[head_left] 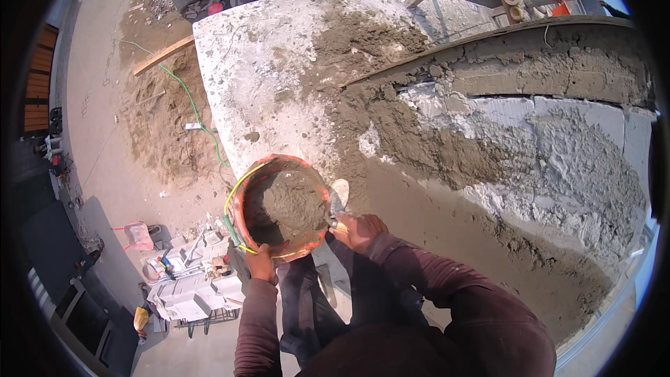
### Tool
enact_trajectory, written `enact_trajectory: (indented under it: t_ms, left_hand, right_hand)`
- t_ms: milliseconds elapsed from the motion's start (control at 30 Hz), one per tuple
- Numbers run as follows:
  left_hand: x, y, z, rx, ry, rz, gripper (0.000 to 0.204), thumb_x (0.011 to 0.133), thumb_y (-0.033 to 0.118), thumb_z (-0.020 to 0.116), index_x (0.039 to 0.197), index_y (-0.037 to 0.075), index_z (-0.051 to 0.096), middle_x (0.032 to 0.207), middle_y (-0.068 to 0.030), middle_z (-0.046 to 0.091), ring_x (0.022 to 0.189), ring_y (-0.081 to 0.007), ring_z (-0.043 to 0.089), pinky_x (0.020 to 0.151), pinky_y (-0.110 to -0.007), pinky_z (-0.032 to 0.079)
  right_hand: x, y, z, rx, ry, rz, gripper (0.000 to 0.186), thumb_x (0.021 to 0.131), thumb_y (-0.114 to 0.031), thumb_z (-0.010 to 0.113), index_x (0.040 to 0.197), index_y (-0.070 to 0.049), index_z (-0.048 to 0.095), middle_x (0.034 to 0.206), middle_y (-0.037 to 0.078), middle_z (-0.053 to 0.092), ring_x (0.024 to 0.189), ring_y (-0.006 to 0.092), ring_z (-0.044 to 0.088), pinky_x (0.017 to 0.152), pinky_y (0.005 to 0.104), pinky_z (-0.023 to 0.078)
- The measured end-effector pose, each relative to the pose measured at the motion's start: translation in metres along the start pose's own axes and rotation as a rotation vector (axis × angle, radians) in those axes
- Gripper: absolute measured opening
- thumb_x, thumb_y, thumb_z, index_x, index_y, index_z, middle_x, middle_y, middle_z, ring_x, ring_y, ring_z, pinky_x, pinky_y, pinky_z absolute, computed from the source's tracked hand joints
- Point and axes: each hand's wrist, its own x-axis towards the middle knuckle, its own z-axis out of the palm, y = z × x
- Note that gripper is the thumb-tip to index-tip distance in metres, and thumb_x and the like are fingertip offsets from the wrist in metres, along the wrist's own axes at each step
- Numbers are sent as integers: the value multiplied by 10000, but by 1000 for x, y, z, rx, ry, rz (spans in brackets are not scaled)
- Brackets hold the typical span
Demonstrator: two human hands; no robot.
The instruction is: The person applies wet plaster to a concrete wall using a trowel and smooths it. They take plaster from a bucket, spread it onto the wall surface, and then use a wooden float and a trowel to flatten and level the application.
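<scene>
hidden parts: blade of the small metal trowel (pixel 333 215) sunk partly into the mortar, only its grey upper face and handle end showing; fingers of both hands mostly out of sight behind rim and handle; lower body cut off by the dark fisheye edge.
left hand (pixel 261 263): closed on the near rim of the round orange plastic bucket (pixel 246 199), thumb over the edge, carrying it in front of the chest.
right hand (pixel 359 230): wrapped tight round the trowel handle, at the bucket's right rim, blade tip inside the bucket.
bucket contents: heap of wet grey mortar (pixel 293 202), filling about the middle and right of the bowl; yellow-green cord (pixel 234 199) along the left rim.
bucket position: centre of view, just below the pale concrete block wall end (pixel 258 77), beside the plastered face.
wall: rough grey-brown plaster coat (pixel 447 139) spread over white blocks (pixel 579 126), bare patches at right.
ground far below: sand pile (pixel 164 119), green hose (pixel 192 105), stacked white blocks (pixel 188 293).
sleeves: dark maroon (pixel 447 286), both forearms entering from the lower edge.
</scene>
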Motion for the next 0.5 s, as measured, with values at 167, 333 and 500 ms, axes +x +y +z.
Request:
enact_trajectory:
  t_ms: [167, 333, 500]
  left_hand:
    - [-88, 50, -56, -91, -116, 53, 226, 830, 37, 511, 1045, -32, 525, 965, -167, 613, 768, -316, 678, 612, -459, 624]
    - [-158, 113, -76, -135, 17, 52, 149, 848, 31, 562, 981, -27, 596, 962, -90, 632, 748, -190, 642, 613, -339, 545]
    - [-159, 114, -104, -140, 129, 40, 340, 833, 23, 545, 1170, -21, 526, 993, -95, 630, 792, -214, 654, 673, -355, 563]
  right_hand:
    - [-107, -74, -125, 147, 159, -103, 377, 856, -437, 635, 1036, -105, 642, 832, 180, 679, 810, 386, 654, 728, 488, 510]
    - [-135, -76, -175, 401, 148, -308, 426, 866, -446, 643, 1017, -47, 633, 816, 165, 664, 756, 339, 664, 702, 459, 502]
    - [-50, 0, -148, 956, -268, -219, 437, 911, -446, 617, 967, -13, 625, 725, 65, 597, 588, 180, 589, 576, 306, 472]
